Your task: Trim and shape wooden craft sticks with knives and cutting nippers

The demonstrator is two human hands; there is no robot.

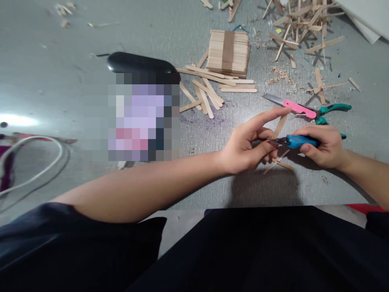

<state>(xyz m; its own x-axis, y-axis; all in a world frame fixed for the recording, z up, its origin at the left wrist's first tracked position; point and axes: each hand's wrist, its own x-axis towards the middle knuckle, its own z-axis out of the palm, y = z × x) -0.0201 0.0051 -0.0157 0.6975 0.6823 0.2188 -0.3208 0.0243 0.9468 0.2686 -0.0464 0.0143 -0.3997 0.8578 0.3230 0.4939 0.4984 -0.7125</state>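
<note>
My right hand (325, 146) is closed round the blue handles of small pliers (300, 141), whose dark jaws point left and meet the fingers of my left hand (255, 142). That left hand pinches a wooden stick (281, 125) near the jaws, its index finger stretched out above. Whether the jaws grip the wood is hidden by the fingers. Just below the fingers are crossed thin sticks (284, 164). Behind the right hand lie a pink-handled cutter (299, 108) and green-handled pliers (336, 108).
A banded stack of craft sticks (227, 52) stands at the back, with loose sticks (209, 95) before it. Joined crossed sticks (313, 24) are heaped at the back right. A black case (139, 63) and a pixelated area lie left of centre; a white cable (59, 148) curls far left.
</note>
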